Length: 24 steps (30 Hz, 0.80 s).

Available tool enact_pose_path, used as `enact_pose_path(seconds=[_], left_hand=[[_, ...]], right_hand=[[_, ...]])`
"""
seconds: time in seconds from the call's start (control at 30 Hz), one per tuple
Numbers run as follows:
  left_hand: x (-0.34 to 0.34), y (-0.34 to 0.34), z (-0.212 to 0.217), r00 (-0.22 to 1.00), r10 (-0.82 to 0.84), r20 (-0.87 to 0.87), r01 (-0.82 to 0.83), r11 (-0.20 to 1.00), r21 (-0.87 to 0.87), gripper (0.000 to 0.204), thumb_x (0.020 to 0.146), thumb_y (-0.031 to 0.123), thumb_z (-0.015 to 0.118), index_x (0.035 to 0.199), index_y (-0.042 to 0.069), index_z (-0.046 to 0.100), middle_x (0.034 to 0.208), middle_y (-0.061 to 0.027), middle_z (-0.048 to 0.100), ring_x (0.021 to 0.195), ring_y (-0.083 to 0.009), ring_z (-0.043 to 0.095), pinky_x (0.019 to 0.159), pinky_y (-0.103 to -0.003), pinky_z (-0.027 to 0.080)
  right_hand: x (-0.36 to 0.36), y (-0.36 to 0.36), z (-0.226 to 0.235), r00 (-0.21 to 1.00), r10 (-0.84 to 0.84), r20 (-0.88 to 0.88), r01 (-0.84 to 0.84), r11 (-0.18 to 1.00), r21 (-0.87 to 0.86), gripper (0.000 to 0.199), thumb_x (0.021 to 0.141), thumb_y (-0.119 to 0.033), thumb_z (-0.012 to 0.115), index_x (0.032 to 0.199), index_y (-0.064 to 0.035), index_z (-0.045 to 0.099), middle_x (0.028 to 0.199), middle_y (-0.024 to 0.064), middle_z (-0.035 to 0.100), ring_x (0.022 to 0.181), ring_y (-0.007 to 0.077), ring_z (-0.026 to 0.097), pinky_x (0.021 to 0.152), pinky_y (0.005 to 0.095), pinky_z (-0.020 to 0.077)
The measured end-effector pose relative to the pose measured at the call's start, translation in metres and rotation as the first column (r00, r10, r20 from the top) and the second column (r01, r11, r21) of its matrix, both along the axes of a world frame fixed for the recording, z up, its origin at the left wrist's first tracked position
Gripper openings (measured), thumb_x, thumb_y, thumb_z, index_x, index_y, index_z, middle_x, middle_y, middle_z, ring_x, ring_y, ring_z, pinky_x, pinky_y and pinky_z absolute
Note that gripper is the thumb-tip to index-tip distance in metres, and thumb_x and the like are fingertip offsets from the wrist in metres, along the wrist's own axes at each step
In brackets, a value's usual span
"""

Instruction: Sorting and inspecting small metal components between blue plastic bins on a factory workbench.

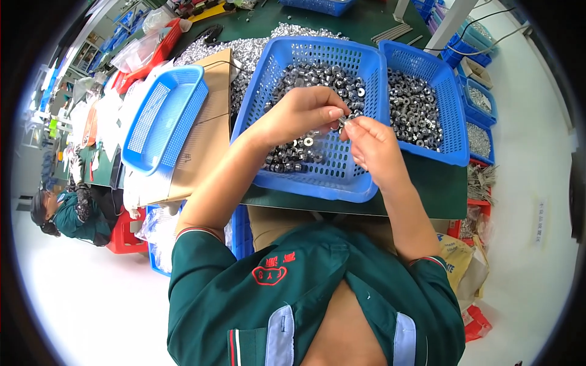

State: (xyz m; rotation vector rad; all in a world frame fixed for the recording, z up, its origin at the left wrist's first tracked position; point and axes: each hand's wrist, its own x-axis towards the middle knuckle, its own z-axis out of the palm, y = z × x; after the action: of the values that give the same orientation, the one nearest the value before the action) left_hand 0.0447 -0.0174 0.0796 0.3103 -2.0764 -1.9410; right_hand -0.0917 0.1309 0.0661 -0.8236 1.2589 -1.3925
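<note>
My left hand and my right hand meet above a large blue perforated basket. Thumb and fingers of both are closed in a pinch on a small shiny metal part, mostly covered by the fingertips, so its exact shape is hidden. Beneath them, the basket holds many short, dark grey metal ring-like pieces, heaped at the far side and lower left. Bare basket floor shows near my right hand. To the right, a second blue basket is filled with similar ring pieces.
A pile of small silvery parts spreads behind the basket on the green table. An empty light-blue basket lies on cardboard at left. Metal rods lie far right. Blue bins line the right side. Another person sits at left.
</note>
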Motion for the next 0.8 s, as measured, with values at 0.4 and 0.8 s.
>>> enact_pose_path(seconds=[0.4,0.8], left_hand=[[-0.011,-0.022,-0.021,0.928,0.121,0.353,-0.138,0.99,0.024,0.017,0.087,0.014,0.059,0.097,0.0,0.061,0.093,-0.0087,0.065,0.081,-0.0154,0.061,0.072,-0.032,0.05],[-0.027,-0.012,-0.072,0.799,0.289,0.527,0.432,0.333,-0.838,0.018,0.081,0.024,0.06,0.086,0.007,0.065,0.091,-0.0139,0.065,0.09,-0.0336,0.063,0.079,-0.045,0.049]], right_hand=[[0.012,0.008,-0.011,0.973,-0.152,-0.172,0.122,0.977,-0.174,0.024,0.097,-0.019,0.053,0.081,-0.0018,0.058,0.057,-0.0037,0.045,0.051,0.0029,0.04,0.047,0.0208,0.0312],[0.011,0.009,-0.016,0.947,-0.147,-0.286,0.071,0.963,-0.259,0.02,0.098,-0.016,0.052,0.085,-0.0015,0.058,0.059,-0.0065,0.041,0.053,0.0011,0.034,0.047,0.0188,0.0269]])
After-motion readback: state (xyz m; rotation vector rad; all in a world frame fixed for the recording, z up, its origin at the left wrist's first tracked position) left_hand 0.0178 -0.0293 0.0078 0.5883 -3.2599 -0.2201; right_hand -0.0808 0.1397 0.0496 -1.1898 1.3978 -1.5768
